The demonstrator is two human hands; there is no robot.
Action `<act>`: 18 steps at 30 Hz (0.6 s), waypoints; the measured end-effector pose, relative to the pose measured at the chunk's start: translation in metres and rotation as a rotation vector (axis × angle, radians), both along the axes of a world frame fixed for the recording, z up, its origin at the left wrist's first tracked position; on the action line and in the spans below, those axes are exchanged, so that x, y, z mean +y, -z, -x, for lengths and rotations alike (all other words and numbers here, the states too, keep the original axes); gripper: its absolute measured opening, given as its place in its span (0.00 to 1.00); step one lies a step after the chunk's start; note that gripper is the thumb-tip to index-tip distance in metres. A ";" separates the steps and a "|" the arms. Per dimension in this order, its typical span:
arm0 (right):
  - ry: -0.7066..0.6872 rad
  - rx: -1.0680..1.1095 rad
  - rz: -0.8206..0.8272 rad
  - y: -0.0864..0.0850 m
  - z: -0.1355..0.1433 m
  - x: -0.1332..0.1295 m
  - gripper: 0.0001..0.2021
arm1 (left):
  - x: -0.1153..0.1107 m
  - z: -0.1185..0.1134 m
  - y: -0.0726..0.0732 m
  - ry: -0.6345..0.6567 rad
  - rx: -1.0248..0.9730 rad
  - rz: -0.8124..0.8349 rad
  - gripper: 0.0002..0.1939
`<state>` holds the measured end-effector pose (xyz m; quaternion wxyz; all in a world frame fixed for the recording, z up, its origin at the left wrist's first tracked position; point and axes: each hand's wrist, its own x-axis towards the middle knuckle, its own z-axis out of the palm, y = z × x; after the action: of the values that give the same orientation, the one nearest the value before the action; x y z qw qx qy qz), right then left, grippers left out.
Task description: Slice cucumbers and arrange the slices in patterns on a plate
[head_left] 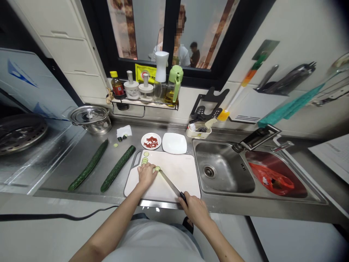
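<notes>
A white cutting board (178,173) lies on the steel counter in front of me. My left hand (146,174) presses down on a short piece of cucumber (157,168), mostly hidden under the fingers. My right hand (195,209) grips the black handle of a knife (170,183), whose blade points toward the cucumber's cut end. Thin cucumber slices (144,159) lie at the board's far left corner.
Two whole cucumbers (89,165) (118,168) lie left of the board. A small plate of red bits (151,141) and an empty white plate (174,143) sit behind it. The sink (222,169) is right; a lidded pot (91,118) is back left. A condiment rack (144,103) lines the wall.
</notes>
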<state>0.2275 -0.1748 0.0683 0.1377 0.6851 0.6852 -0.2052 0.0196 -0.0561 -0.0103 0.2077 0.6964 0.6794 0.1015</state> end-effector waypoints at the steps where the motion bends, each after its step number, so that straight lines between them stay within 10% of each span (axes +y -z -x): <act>1: 0.001 -0.011 0.004 -0.001 0.001 0.000 0.17 | 0.000 0.000 0.000 -0.003 0.000 0.001 0.13; 18: -0.033 -0.059 0.023 0.006 0.009 0.003 0.16 | 0.000 -0.002 0.004 -0.017 0.007 -0.003 0.12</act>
<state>0.2182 -0.1722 0.0622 0.1691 0.6777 0.6897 -0.1906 0.0215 -0.0562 -0.0144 0.2034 0.6913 0.6858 0.1016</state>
